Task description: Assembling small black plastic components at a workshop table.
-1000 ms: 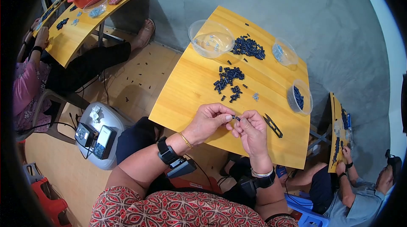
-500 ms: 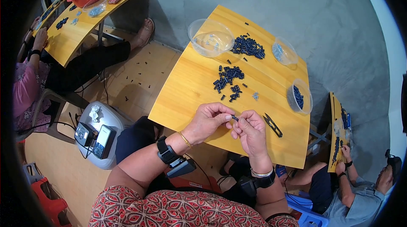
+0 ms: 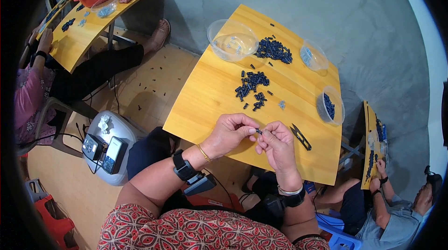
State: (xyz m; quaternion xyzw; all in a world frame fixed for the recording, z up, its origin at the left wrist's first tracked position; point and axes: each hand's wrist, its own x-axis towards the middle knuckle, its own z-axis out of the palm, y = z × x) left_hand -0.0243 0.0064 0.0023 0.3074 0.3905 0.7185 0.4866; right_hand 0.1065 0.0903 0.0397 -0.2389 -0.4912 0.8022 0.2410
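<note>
My left hand and my right hand meet over the near edge of the yellow table. Between their fingertips is a small dark cylindrical part, pinched from both sides and mostly covered by the fingers. Beyond my hands lies a loose heap of black cylindrical parts, with a small cluster of silvery metal pieces beside it. A larger heap of black parts sits farther back. Thread snips with black handles rest just right of my right hand.
A clear bowl stands at the far left of the table. Along the right side are a tub of silvery pieces and a tub of black parts. Other people work at tables to the left and right. A grey stool holds devices.
The right fingers have shifted slightly around the small dark part, and less of it shows now. Otherwise the hands stay in the same place.
</note>
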